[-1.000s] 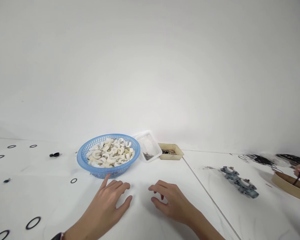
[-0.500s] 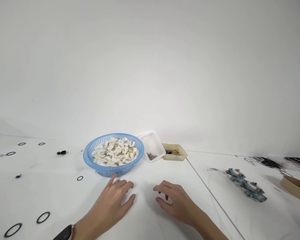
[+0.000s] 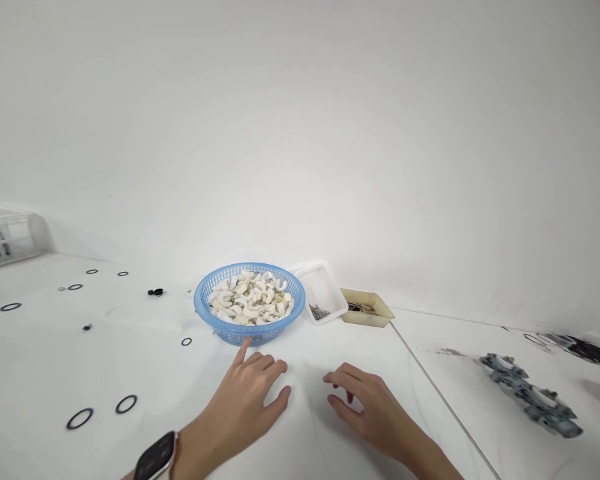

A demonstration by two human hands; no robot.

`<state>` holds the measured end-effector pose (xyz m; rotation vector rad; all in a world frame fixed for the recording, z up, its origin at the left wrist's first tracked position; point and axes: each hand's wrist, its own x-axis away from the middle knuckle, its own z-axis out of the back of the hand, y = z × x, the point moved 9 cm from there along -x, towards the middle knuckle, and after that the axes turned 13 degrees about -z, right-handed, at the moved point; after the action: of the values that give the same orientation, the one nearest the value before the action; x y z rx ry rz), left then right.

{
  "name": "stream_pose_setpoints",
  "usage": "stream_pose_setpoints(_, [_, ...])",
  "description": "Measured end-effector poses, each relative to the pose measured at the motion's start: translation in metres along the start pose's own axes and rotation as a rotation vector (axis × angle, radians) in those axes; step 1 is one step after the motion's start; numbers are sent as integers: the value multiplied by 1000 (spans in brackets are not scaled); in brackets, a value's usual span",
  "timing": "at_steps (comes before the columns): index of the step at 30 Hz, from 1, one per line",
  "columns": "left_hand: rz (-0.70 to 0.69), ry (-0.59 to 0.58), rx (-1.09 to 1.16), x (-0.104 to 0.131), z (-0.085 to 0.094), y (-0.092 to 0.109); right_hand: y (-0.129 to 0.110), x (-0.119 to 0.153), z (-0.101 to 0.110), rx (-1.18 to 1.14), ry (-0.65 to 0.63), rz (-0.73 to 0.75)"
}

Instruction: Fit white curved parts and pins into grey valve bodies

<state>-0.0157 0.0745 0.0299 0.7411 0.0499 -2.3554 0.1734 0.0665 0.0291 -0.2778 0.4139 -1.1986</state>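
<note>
My left hand [image 3: 250, 393] rests over the white table just in front of a blue plastic basket [image 3: 200, 308]. Its fingers are apart and hold nothing; one fingertip overlaps the basket's lower side, and I cannot tell whether it touches. White curved pieces [image 3: 250, 301] with thin metal bits fill the basket. To the right, my right hand [image 3: 365, 403] is half curled, thumb and fingers apart, with nothing between them. Beyond the hands sit a white tray [image 3: 325, 287] holding small metal pins [image 3: 319, 312] and a beige tray [image 3: 367, 320] with slim metal items.
Several black rings [image 3: 127, 404] lie scattered on the left, near a small black part [image 3: 155, 292]. A white crate [image 3: 10, 233] stands at the far left. On the right are grey metal castings [image 3: 530, 393] and a dark tangle [image 3: 590, 350]. A seam [image 3: 445, 399] crosses the table.
The view has swung left, so things appear shifted right and the white crate has come into sight. Both hands keep nearly the same pose over the table.
</note>
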Motion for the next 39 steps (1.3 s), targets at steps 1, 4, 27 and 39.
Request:
stream_pose_setpoints(1, [-4,3,0,0,0,1,0,0,0,-3,-1,-1])
stream_pose_setpoints(4, [-4,16,-5,0,2,-1,1,-1,-1,-2,-5,-9])
stream_pose_setpoints(27, [-42,-4,-48,0,0,-4,3,-1,0,-2,12,-7])
stream_pose_setpoints(39, [-33,-22,-51,1,-2,-5,0,0,0,20,1,7])
